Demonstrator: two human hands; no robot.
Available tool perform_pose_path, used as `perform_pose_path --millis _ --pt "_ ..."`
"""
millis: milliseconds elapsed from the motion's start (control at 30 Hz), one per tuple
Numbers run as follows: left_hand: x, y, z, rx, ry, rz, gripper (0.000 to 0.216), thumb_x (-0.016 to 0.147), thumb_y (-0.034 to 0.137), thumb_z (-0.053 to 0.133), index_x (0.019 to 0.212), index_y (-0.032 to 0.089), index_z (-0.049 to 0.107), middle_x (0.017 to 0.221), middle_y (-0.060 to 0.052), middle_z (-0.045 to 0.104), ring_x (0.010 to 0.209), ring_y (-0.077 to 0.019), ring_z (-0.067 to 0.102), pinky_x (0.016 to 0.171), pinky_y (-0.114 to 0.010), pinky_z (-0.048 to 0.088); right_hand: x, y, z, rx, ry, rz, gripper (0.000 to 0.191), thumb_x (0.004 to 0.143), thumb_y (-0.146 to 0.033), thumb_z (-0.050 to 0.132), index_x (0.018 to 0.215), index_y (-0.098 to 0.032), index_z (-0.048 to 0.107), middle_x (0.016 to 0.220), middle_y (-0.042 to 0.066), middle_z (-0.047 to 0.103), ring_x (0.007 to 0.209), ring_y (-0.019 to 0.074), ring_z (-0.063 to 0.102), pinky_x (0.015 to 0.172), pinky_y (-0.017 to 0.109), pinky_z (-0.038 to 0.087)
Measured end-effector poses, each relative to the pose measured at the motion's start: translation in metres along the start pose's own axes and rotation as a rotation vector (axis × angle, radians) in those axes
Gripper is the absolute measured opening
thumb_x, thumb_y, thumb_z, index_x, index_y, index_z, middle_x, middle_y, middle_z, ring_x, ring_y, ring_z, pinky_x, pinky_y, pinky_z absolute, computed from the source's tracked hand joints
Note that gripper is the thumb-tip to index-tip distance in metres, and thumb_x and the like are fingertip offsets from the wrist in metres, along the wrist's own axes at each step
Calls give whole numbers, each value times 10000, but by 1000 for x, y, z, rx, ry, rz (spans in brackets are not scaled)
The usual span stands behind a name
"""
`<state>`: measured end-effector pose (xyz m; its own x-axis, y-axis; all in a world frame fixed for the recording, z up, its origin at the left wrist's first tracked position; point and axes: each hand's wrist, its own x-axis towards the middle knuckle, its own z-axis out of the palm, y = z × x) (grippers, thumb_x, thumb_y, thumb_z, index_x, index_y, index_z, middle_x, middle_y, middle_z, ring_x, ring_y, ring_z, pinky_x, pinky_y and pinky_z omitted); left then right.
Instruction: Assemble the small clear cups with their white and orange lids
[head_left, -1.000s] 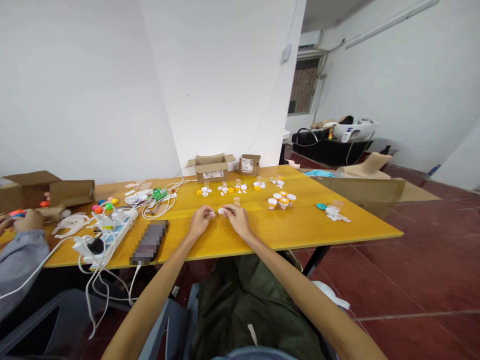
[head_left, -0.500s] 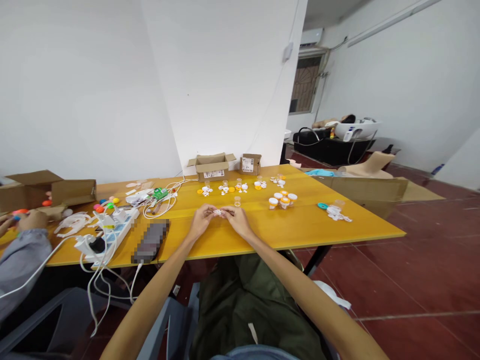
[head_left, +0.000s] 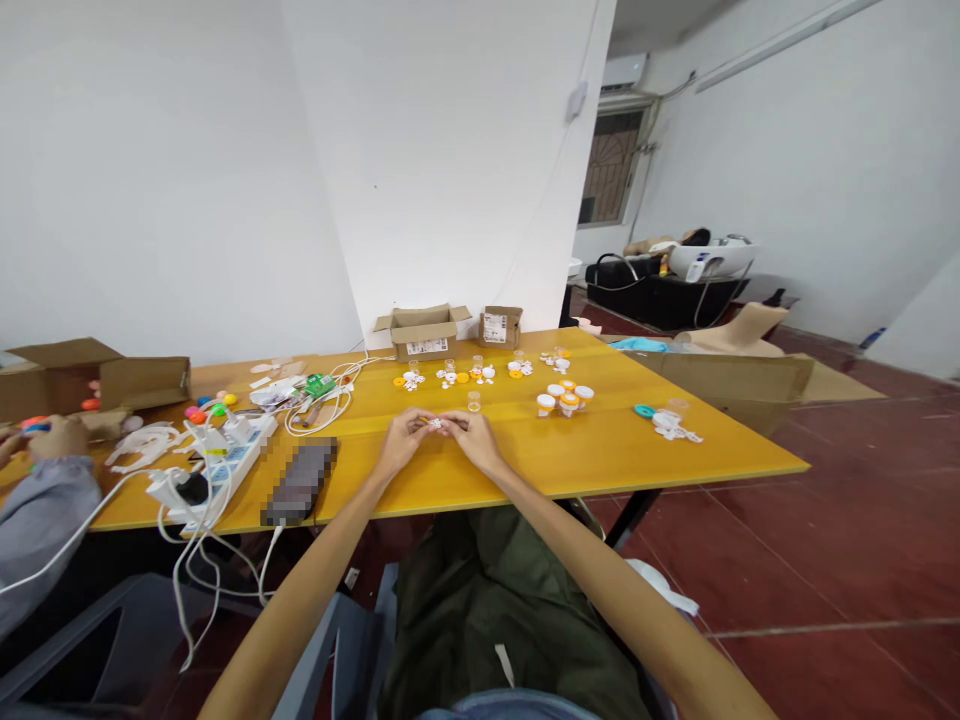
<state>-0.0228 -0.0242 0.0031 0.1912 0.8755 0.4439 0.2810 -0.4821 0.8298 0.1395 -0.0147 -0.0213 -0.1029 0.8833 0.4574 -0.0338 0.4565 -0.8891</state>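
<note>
My left hand [head_left: 406, 436] and my right hand [head_left: 471, 436] meet above the front middle of the table, fingertips closed together. Pinched between them is a small white plastic part with holes [head_left: 435, 424]; the fingers cover much of it. Just beyond my right hand stands a small clear plastic cup [head_left: 474, 402]. Farther back lie groups of loose white pieces [head_left: 409, 381], orange rings [head_left: 463, 378] and more clear cups. To the right, several white-and-orange capped pieces [head_left: 567, 398] stand in a cluster.
A phone [head_left: 301, 480] and a power strip [head_left: 240, 465] with tangled white cables lie left. Two cardboard boxes [head_left: 424, 335] stand against the wall. A teal ring [head_left: 643, 411] and white parts [head_left: 675, 428] lie right. At far left, a co-worker's hand [head_left: 64, 440] is near another box.
The white part between my fingertips has turned slightly, and my hands have hardly moved. The co-worker's hand at far left has shifted a little.
</note>
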Motion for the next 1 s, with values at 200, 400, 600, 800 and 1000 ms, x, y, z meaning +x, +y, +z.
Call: perform_pose_path --millis 200,400,600,800,1000 --pt "0 -1 0 -43 14 -42 169 761 344 754 833 194 726 820 -46 768 796 -203 733 790 -334 594 0 2 0 13 1 -17 163 786 -335 664 828 -216 767 825 44 787 763 218 743 770 367 618" --pt "0 1 0 -87 9 -39 172 741 348 772 818 202 725 807 -41 769 785 -206 737 780 -335 598 -1 1 0 -12 0 -18 139 761 -274 660 837 -218 762 867 46 788 809 216 744 798 363 609" --pt "-1 6 0 -73 1 -63 194 729 363 780 821 206 711 842 -43 774 789 -204 737 779 -336 599 -1 -2 0 3 -12 -10 117 746 -251 655 805 -213 749 839 41 783 796 216 741 784 361 605" --pt "-1 10 1 -100 -5 -77 247 701 398 805 799 199 696 805 -40 762 756 -192 723 752 -318 593 -1 -2 -1 -33 -36 -14 142 768 -246 643 841 -216 761 872 45 786 817 210 737 802 355 599" --pt "-2 17 1 -165 -22 -119 331 689 483 802 773 186 683 656 -18 710 635 -170 673 660 -295 563 -2 0 0 -13 -75 -37 150 789 -253 630 854 -213 759 858 42 786 786 201 734 772 338 598"
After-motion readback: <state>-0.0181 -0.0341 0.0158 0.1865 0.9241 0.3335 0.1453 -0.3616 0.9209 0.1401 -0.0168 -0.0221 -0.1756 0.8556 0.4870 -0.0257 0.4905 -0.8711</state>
